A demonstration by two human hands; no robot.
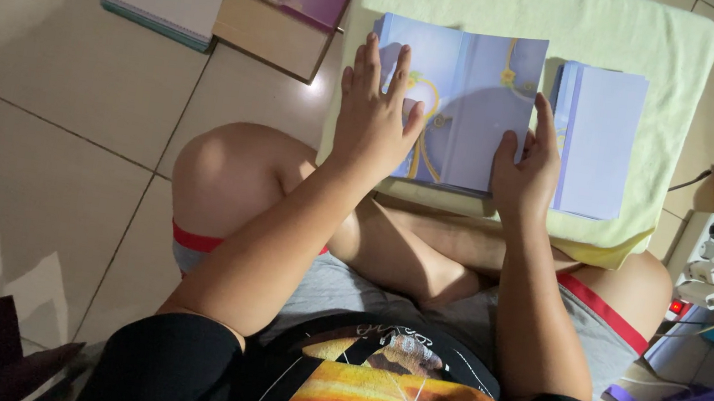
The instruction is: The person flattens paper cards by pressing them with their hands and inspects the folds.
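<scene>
Lavender card sheet point(467, 96) lies mid-frame on the pale-green cushion point(653, 46); left hand point(377, 116) presses flat, fingers spread, right hand point(524, 172) pinches its lower edge (uneven pressure could crease it crooked).

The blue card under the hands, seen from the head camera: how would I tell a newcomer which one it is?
Find the pale yellow-green towel-covered pad resting over the seated person's legs. On it lie two light blue paper items; take the wider, unfolded blue card, pressed flat by the left hand and held at its edge by the right hand. Unlike the plain lavender-blue stack beside it, it bears a yellow ribbon design.
</scene>
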